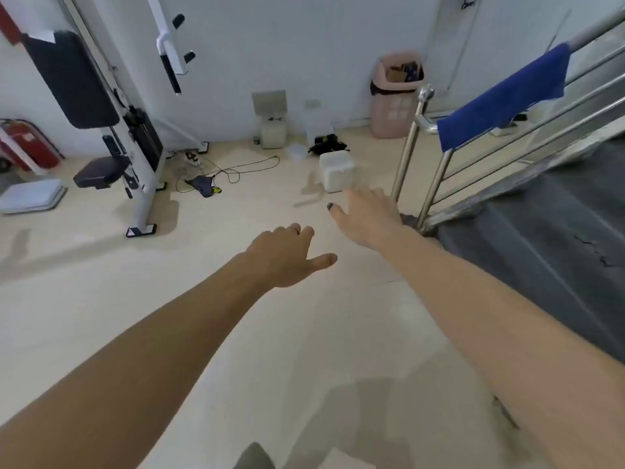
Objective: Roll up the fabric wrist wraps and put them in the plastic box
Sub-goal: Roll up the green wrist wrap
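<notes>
White translucent plastic box sits on the floor beyond both hands, outstretched, fingers relaxed, holding nothing.

— Where are we looking from?
— From our own head, one wide-angle view tipped forward and down; both forearms reach out from the bottom edge over the pale floor.
— How near?
— Our arms are close. The wall ahead and the stair railing at our right sit well beyond, bent by the lens.
</notes>
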The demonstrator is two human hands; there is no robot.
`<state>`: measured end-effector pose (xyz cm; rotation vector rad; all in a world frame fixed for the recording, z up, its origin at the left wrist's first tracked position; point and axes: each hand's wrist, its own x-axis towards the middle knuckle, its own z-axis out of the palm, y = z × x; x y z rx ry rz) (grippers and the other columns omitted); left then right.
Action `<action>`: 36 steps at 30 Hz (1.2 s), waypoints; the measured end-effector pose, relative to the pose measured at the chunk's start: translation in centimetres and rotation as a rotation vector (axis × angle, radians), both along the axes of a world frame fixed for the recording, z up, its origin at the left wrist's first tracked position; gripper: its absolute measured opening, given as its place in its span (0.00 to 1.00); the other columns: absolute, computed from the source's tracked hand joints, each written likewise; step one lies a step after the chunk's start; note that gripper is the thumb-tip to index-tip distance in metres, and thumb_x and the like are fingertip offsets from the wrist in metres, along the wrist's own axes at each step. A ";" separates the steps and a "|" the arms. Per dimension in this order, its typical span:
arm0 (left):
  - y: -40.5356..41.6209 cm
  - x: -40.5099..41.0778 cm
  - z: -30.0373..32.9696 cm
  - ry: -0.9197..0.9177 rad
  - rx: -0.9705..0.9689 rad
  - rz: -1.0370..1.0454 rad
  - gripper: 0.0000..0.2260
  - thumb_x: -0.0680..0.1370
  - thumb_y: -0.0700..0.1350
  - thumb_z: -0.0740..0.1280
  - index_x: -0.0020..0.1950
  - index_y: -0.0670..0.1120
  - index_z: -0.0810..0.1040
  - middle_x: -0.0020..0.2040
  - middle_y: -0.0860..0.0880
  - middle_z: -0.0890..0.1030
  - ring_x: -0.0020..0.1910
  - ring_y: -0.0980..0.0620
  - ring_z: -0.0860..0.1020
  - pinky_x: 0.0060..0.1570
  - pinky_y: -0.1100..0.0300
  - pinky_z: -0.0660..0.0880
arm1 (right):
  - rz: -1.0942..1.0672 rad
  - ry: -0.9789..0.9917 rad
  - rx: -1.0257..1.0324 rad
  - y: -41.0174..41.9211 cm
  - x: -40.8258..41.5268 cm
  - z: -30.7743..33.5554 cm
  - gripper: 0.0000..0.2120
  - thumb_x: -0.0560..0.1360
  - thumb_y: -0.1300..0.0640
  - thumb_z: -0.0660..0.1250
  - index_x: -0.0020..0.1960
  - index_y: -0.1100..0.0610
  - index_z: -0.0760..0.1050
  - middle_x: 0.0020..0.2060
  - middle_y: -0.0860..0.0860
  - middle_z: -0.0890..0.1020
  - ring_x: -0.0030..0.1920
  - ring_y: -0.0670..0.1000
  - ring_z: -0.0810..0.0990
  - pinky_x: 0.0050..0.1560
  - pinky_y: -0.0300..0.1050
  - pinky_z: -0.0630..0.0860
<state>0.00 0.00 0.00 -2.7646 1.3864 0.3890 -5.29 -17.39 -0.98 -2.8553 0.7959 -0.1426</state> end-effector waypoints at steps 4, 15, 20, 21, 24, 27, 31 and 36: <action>-0.7 3.8 -1.5 0.022 0.059 0.012 0.34 0.81 0.69 0.52 0.77 0.46 0.65 0.74 0.45 0.70 0.66 0.42 0.73 0.60 0.48 0.72 | 0.028 0.096 -0.019 -0.8 4.1 -1.9 0.26 0.84 0.41 0.51 0.73 0.56 0.68 0.66 0.57 0.76 0.66 0.61 0.72 0.61 0.57 0.66; -4.6 23.5 -4.8 0.104 0.138 -0.026 0.35 0.81 0.70 0.50 0.78 0.46 0.64 0.76 0.45 0.68 0.69 0.42 0.71 0.63 0.48 0.70 | -0.050 0.146 0.088 -4.8 21.3 -4.6 0.22 0.85 0.43 0.51 0.69 0.56 0.70 0.63 0.58 0.77 0.65 0.62 0.71 0.56 0.56 0.63; -9.2 31.1 -4.5 0.143 0.148 -0.050 0.34 0.82 0.70 0.50 0.78 0.46 0.65 0.75 0.45 0.68 0.68 0.42 0.72 0.63 0.47 0.71 | -0.140 0.133 0.133 -8.6 27.9 -5.4 0.23 0.85 0.43 0.51 0.71 0.56 0.70 0.63 0.57 0.77 0.65 0.61 0.72 0.60 0.57 0.66; -10.4 32.3 -4.7 0.146 0.157 -0.064 0.35 0.82 0.70 0.50 0.78 0.46 0.64 0.75 0.45 0.68 0.68 0.42 0.72 0.63 0.47 0.71 | -0.148 0.131 0.135 -9.6 29.0 -5.6 0.23 0.85 0.43 0.51 0.71 0.56 0.70 0.63 0.57 0.77 0.65 0.61 0.72 0.60 0.57 0.66; -14.7 35.8 -5.2 0.150 0.175 -0.088 0.35 0.81 0.70 0.50 0.78 0.47 0.64 0.75 0.45 0.68 0.68 0.42 0.72 0.64 0.46 0.71 | -0.163 0.115 0.129 -13.1 32.2 -6.0 0.22 0.85 0.44 0.51 0.68 0.56 0.71 0.61 0.57 0.77 0.64 0.61 0.72 0.59 0.56 0.65; -20.0 39.1 -5.8 0.145 0.184 -0.112 0.35 0.81 0.70 0.50 0.79 0.47 0.64 0.76 0.45 0.67 0.68 0.42 0.72 0.64 0.46 0.71 | -0.154 0.107 0.119 -17.7 35.4 -6.4 0.21 0.85 0.44 0.51 0.67 0.57 0.72 0.61 0.57 0.78 0.63 0.60 0.72 0.59 0.56 0.66; -27.7 43.3 -6.4 0.139 0.171 -0.101 0.34 0.82 0.70 0.50 0.78 0.46 0.65 0.74 0.45 0.69 0.66 0.42 0.74 0.62 0.47 0.72 | -0.137 0.094 0.121 -25.4 40.2 -7.0 0.20 0.85 0.45 0.52 0.66 0.57 0.73 0.61 0.57 0.78 0.65 0.60 0.72 0.62 0.56 0.66; -36.4 49.1 -6.6 0.137 0.169 -0.053 0.34 0.82 0.69 0.51 0.78 0.47 0.64 0.74 0.45 0.69 0.67 0.42 0.73 0.61 0.48 0.71 | -0.072 0.105 0.136 -34.8 46.6 -7.4 0.19 0.84 0.46 0.53 0.64 0.56 0.74 0.60 0.55 0.79 0.63 0.60 0.73 0.60 0.55 0.67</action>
